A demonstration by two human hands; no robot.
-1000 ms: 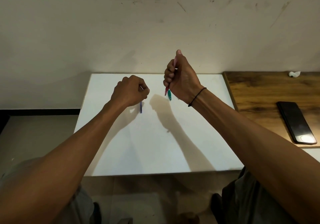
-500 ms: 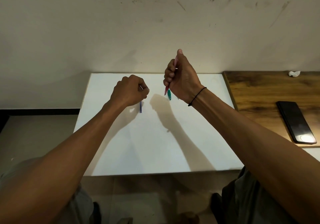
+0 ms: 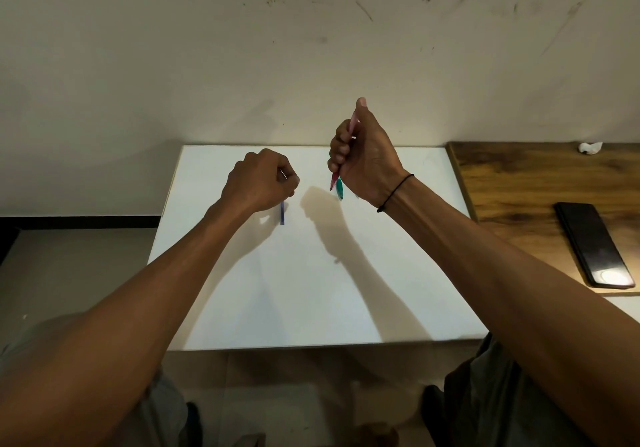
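My right hand (image 3: 363,156) is raised above the far part of a white table (image 3: 311,291), fingers curled round a red pen (image 3: 335,180) held upright with the thumb on its top end. A green pen (image 3: 340,188) shows just below that hand; most of it is hidden. My left hand (image 3: 258,182) is curled in a fist over the table's far middle, and a blue pen (image 3: 282,213) sticks out beneath it, its upper part hidden by the fingers.
A wooden table (image 3: 519,187) adjoins on the right, carrying a black phone (image 3: 594,244) and a small white crumpled object (image 3: 590,147) near the wall. The wall rises right behind both tables. My knees sit below the near edge.
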